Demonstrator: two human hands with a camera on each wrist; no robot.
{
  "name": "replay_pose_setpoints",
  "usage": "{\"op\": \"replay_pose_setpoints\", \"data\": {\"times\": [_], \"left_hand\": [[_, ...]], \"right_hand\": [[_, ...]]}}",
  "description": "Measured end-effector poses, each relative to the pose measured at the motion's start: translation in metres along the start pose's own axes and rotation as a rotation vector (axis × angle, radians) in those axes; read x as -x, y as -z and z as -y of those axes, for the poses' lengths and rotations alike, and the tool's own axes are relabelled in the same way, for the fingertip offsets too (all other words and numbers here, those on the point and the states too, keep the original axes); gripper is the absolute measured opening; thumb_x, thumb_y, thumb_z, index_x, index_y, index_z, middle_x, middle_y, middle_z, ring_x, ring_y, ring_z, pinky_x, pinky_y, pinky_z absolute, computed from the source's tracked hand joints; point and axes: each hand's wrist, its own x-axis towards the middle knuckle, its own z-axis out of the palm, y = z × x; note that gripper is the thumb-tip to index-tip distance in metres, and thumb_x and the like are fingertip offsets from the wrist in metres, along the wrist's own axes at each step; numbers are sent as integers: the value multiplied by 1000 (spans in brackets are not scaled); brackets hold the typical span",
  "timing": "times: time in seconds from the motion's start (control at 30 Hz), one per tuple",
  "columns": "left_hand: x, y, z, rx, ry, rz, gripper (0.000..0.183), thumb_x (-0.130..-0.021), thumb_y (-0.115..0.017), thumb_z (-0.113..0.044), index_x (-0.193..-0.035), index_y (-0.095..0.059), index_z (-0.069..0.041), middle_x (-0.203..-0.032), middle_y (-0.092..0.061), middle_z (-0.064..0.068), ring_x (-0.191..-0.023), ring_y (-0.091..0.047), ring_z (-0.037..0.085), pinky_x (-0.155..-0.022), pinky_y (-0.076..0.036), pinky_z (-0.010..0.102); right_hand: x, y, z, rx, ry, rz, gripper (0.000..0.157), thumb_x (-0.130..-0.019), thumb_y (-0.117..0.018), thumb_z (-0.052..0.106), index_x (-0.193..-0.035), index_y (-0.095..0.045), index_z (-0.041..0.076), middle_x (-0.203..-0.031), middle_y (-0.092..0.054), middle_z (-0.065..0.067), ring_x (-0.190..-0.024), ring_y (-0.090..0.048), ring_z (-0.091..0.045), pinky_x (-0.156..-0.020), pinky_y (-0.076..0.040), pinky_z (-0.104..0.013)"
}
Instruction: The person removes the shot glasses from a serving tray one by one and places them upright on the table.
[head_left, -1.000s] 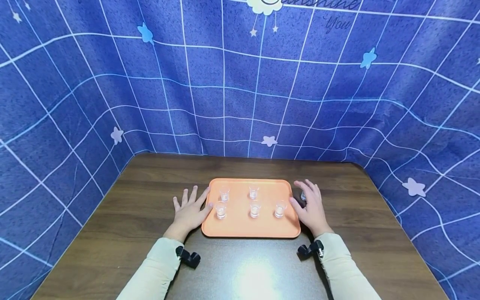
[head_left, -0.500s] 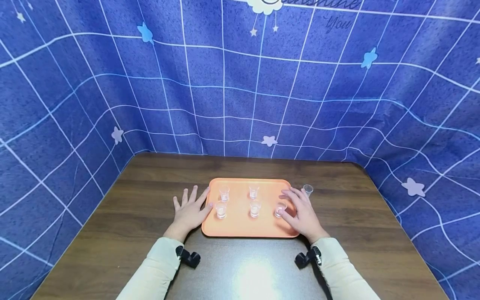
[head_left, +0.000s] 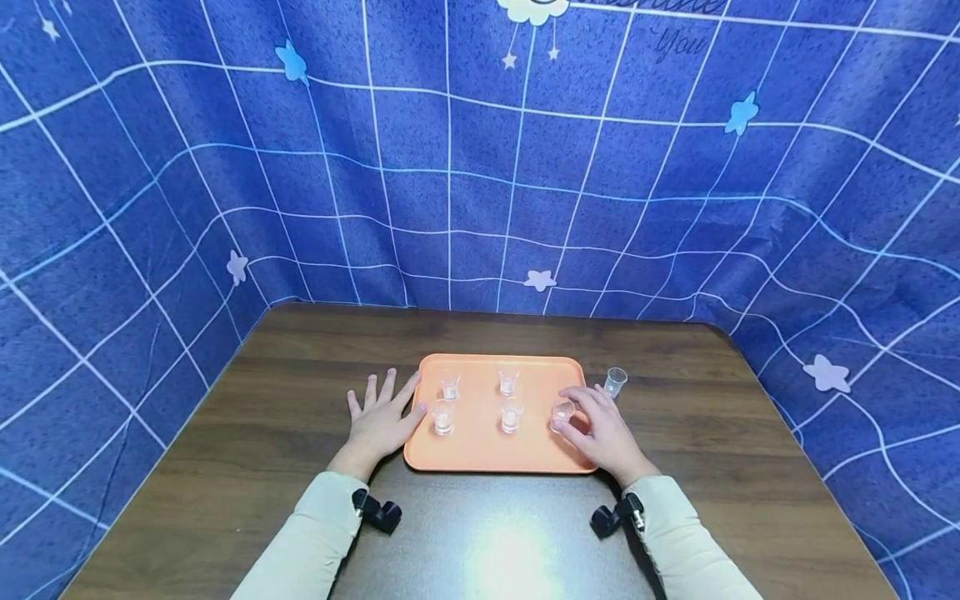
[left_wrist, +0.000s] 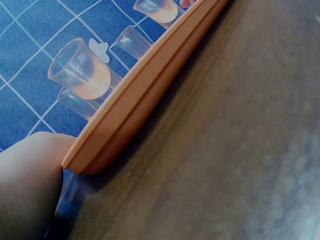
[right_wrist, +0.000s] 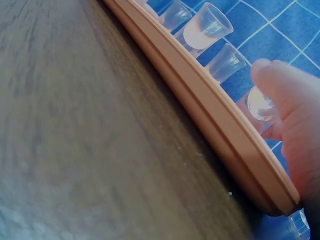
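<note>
Fingers splayed wide, a left hand (head_left: 381, 423) touches its thumb to the rim of a smooth, round-cornered orange tray (head_left: 480, 454) on a wood-grain table (head_left: 300, 392); the right hand (head_left: 606, 429), thumb and fingers curled, grips a clear, flared cup (head_left: 562, 413) at the tray's right side.

The head view looks forward and down from high over the near side of the tabletop (head_left: 315, 350), far enough off to take in the tray (head_left: 472, 452), both hands and the curtain (head_left: 480, 208) past the far edge. The two wrist views sit low and close by the tray's near left and near right corners, tilted opposite ways, sharing its near edge, though the blurred wood leaves their exact reach hard to tell.
</note>
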Motion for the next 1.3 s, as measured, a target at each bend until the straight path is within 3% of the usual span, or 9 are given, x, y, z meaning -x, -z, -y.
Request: {"op": "replay_pose_setpoints", "data": {"times": [0.33, 0.47, 0.7, 0.93, 1.1, 1.3], "left_hand": [[-1, -1, 2, -2, -18, -25, 66, -102, -36, -63, -161, -26, -35, -168, -13, 17, -152, 2, 50, -110, 11, 75], [-2, -1, 2, -7, -13, -21, 66, -102, -35, -64, -161, -25, -36, -169, -12, 17, -152, 3, 50, -110, 11, 75], [0, -1, 1, -6, -12, -23, 66, -102, -36, -63, -161, -26, -35, -168, -12, 17, -152, 2, 50, -110, 11, 75], [0, -1, 1, 7, -15, -22, 66, -102, -37, -62, -161, -26, -35, -168, -12, 18, -151, 3, 50, -109, 13, 75], [0, -1, 2, 0, -13, -16, 67, -102, -36, -63, -161, -25, -36, -168, -12, 17, -152, 3, 50, -110, 13, 75], [-1, -2, 3, 0, -13, -18, 67, -102, -37, -63, -161, -25, -36, -168, -12, 17, -152, 3, 50, -110, 12, 75]], "right_hand": [[1, 1, -3, -2, -10, -3, 40, -83, -83, 24, -117, -66, 10, -113, -70, -5, -119, -59, -34, -112, -29, -63], [0, 3, -4, -22, 14, -54, 40, -81, -84, 22, -115, -67, 10, -110, -71, -5, -114, -61, -32, -110, -31, -61], [1, 10, -8, -45, 14, -172, 38, -77, -85, 16, -111, -69, 10, -103, -71, -2, -103, -59, -27, -94, -40, -41], [7, 18, -19, -33, 30, -272, 41, -71, -86, 13, -108, -69, 3, -99, -71, -12, -97, -62, -33, -89, -42, -40], [13, 25, -28, -2, 11, -297, 44, -69, -88, 13, -107, -69, 2, -95, -71, -14, -93, -63, -33, -85, -44, -38], [21, 38, -38, 16, -50, -292, 40, -70, -88, 12, -104, -69, 3, -85, -71, -7, -86, -62, -26, -80, -43, -34]]}}
